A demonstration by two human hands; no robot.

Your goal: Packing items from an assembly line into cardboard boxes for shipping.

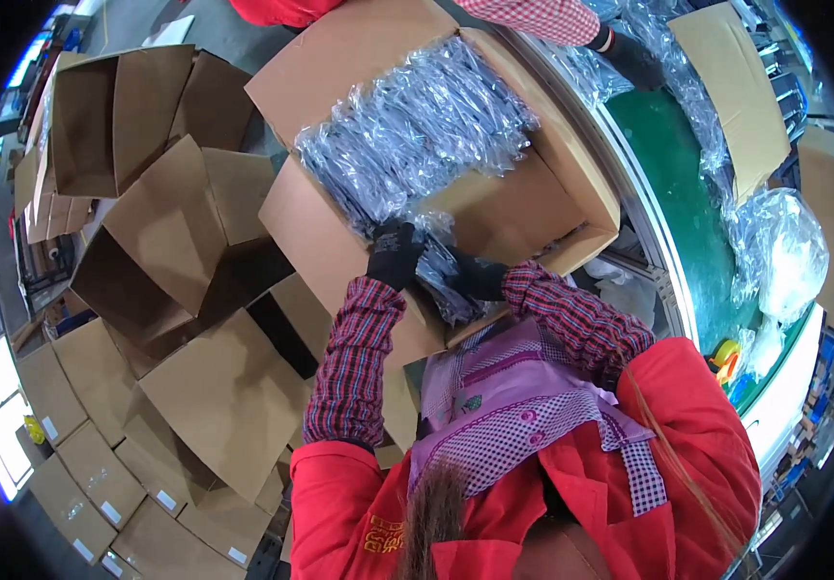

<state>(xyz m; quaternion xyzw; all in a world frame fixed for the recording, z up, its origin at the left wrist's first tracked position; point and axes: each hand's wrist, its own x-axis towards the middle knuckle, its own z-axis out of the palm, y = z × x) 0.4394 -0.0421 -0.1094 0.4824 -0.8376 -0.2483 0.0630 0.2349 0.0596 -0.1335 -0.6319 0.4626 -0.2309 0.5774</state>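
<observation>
Gloved hands on a plastic-wrapped bundle in a half-filled carton

The black-gloved left hand [395, 254] is curled on the side of a bundle of clear-wrapped packets [444, 280], just inside the near edge of an open cardboard carton [509, 217]. The right hand [480, 278], also black-gloved, is at the bundle's other side; its fingers are dark and partly hidden, so I cannot tell how firmly they close. Tightly ranked wrapped packets [417, 130] fill the far part of the carton, leaving bare cardboard at the near right. Open empty boxes [170, 222] crowd the left. To the right, a co-worker's gloved hand [635, 60] reaches over plastic film [692, 97] beside a green surface [673, 184], where a yellow tape roll [726, 360] sits nearer.
</observation>
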